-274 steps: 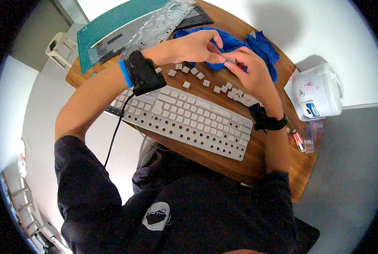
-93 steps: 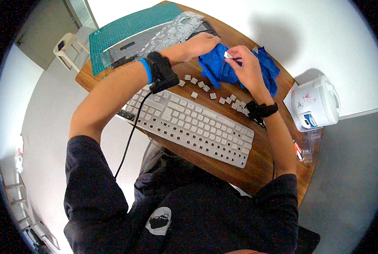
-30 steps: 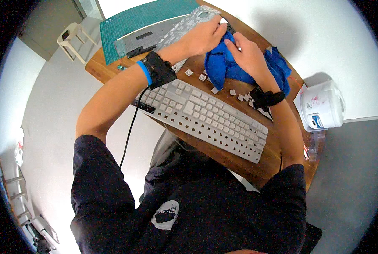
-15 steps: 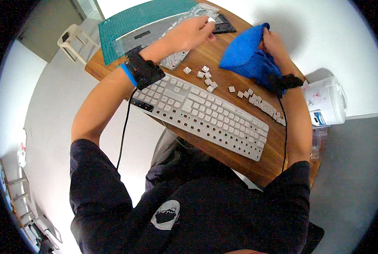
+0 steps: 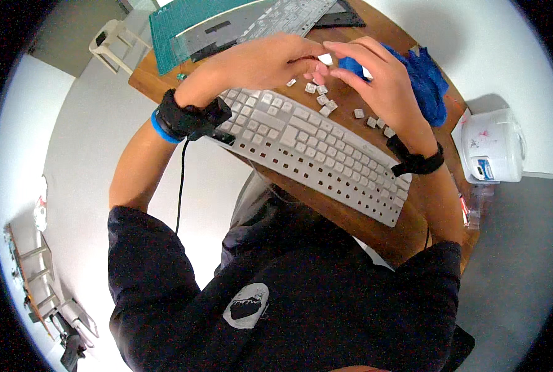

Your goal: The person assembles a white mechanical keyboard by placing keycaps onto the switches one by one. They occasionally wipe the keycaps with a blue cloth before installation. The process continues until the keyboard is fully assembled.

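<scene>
My left hand (image 5: 276,61) is closed, pinching a white keycap (image 5: 325,59) at its fingertips. Facing it from the right, my right hand (image 5: 380,77) has its thumb and fingers curved apart around the space near that keycap. A small white piece shows between its thumb and fingers; whether the hand touches it I cannot tell. Behind the right hand lies a crumpled blue cloth (image 5: 426,87), partly hidden. Below both hands is a white keyboard (image 5: 314,139), with keycaps in its far rows and bare square openings in its near rows. Loose keycaps (image 5: 329,105) lie beyond it.
A green cutting mat (image 5: 168,40) lies at the far left of the wooden table (image 5: 376,242), with a grey plate (image 5: 227,34) and a patterned translucent sheet (image 5: 289,22) on it. A white lidded bin (image 5: 493,146) stands at the right. A pale stool (image 5: 112,46) is beyond the table.
My right hand has let go of the blue cloth, which now lies on the table, and has moved left. My left hand has come nearer with the keycap, so both hands now meet.
</scene>
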Demonstrator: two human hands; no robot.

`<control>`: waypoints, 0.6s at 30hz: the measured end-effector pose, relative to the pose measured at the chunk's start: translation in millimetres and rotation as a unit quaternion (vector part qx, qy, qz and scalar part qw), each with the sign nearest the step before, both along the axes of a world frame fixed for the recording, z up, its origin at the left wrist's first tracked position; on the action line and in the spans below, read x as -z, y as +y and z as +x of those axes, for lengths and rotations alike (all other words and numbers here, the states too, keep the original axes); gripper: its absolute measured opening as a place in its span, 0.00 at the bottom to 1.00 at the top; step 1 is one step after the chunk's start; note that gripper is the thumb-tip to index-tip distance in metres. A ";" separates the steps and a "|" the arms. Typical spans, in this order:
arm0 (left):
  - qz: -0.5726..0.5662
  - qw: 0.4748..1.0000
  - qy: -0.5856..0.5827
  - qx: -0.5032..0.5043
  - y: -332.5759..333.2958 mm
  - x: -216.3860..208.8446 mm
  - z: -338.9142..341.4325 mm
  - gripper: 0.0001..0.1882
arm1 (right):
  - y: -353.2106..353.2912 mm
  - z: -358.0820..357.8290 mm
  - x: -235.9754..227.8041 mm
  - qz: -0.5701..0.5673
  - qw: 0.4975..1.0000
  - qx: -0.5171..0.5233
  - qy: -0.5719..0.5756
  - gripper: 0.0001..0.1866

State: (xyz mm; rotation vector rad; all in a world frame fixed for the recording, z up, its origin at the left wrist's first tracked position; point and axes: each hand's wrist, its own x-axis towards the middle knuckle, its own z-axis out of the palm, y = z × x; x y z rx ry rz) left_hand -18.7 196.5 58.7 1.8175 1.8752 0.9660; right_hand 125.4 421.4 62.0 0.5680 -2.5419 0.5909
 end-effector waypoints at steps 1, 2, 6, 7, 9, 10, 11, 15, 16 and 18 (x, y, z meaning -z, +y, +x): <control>0.003 1.000 0.008 -0.005 -6.2 0.9 4.0 0.14 | -6.3 2.5 -0.8 0.000 1.000 -0.015 0.017 0.19; 0.006 1.000 0.016 -0.009 -11.5 3.0 7.0 0.14 | -12.3 6.4 -1.4 0.006 1.000 -0.021 0.015 0.17; -0.015 0.998 0.047 -0.031 -28.6 6.4 24.1 0.17 | -24.3 11.3 2.0 -0.003 0.999 -0.044 -0.011 0.14; -0.008 0.998 0.050 -0.032 -32.3 8.4 25.2 0.17 | -28.6 12.4 0.9 -0.010 0.999 -0.048 -0.025 0.13; 0.005 0.998 0.057 -0.032 -40.6 12.8 26.0 0.16 | -36.6 13.9 0.7 -0.023 0.997 -0.055 -0.052 0.13; -0.004 0.999 0.040 -0.037 -43.5 14.7 27.9 0.16 | -41.0 14.7 1.0 -0.033 0.996 -0.064 -0.053 0.13; -0.014 0.999 0.024 -0.042 -46.7 16.1 30.2 0.16 | -45.8 15.3 1.7 -0.043 0.995 -0.073 -0.053 0.13; 0.023 0.997 0.051 -0.052 -57.3 21.4 33.0 0.17 | -51.7 13.2 3.5 -0.006 0.995 -0.086 -0.057 0.14; 0.011 0.997 0.039 -0.063 -60.1 19.7 33.7 0.17 | -53.3 12.3 3.3 -0.011 0.994 -0.087 -0.063 0.14; -0.013 0.996 0.016 -0.086 -66.5 16.6 35.4 0.17 | -57.2 10.6 4.2 -0.023 0.993 -0.087 -0.074 0.15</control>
